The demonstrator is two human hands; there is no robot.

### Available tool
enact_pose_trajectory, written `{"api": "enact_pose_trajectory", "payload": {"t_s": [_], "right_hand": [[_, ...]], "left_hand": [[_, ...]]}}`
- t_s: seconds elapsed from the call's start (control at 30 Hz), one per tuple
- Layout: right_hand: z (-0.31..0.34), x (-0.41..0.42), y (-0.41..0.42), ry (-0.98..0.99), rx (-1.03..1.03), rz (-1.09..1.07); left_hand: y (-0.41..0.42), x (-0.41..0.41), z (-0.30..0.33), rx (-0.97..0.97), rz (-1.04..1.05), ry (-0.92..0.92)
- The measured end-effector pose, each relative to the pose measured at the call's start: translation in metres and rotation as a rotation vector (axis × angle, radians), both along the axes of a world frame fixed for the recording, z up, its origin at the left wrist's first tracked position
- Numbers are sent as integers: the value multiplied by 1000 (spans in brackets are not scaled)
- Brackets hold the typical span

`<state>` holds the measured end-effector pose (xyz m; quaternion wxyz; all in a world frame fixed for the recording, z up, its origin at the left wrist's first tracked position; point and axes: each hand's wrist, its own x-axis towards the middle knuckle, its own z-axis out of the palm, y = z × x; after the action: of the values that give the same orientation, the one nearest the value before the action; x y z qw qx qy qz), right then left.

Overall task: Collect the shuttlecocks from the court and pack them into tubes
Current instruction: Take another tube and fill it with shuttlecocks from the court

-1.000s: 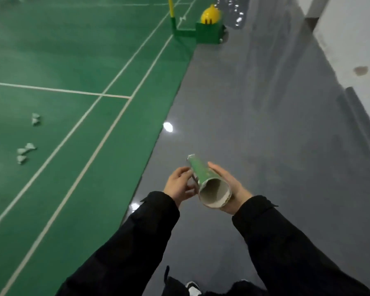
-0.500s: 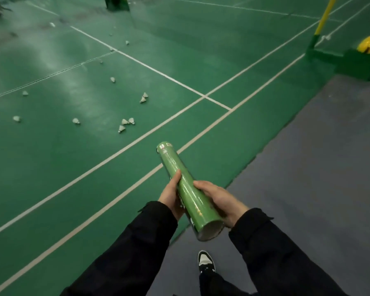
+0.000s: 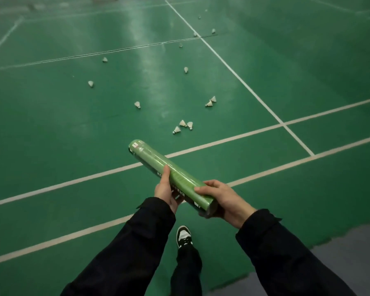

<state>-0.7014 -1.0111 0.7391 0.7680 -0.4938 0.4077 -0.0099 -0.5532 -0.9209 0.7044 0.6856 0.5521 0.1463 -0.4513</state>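
Observation:
A green shuttlecock tube (image 3: 158, 162) lies slanted in both my hands, its far end pointing up and left. My left hand (image 3: 166, 190) grips its middle from the left side. My right hand (image 3: 224, 199) wraps its near end, hiding the opening. White shuttlecocks lie scattered on the green court ahead: a cluster of three (image 3: 183, 126) just beyond the tube, a pair (image 3: 210, 101) to the right, singles (image 3: 137, 104) (image 3: 91, 83) (image 3: 186, 69) (image 3: 105, 59) further off, and several small ones near the far line.
White court lines (image 3: 222, 142) cross in front of me. My black-and-white shoe (image 3: 183, 236) stands on the green mat. Grey floor (image 3: 350, 253) borders the mat edge at lower right.
The view has swung left from the grey floor onto the court and come closer to the shuttlecocks. The tube has turned from open end facing me to lying sideways; both hands stayed on it.

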Motion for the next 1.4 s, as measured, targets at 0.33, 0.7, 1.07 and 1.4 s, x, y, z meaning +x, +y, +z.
{"api": "enact_pose_trajectory", "payload": {"t_s": [0.33, 0.7, 1.07, 1.4], "right_hand": [[12, 230, -161, -14, -39, -144], [14, 473, -293, -121, -119, 50], [16, 700, -388, -130, -90, 193], [-99, 808, -473, 41, -14, -45]], "left_hand": [[-140, 197, 20, -37, -262, 69], [-273, 428, 23, -106, -108, -19], [-354, 637, 29, -61, 77, -48], [-457, 756, -73, 49, -25, 3]]}}
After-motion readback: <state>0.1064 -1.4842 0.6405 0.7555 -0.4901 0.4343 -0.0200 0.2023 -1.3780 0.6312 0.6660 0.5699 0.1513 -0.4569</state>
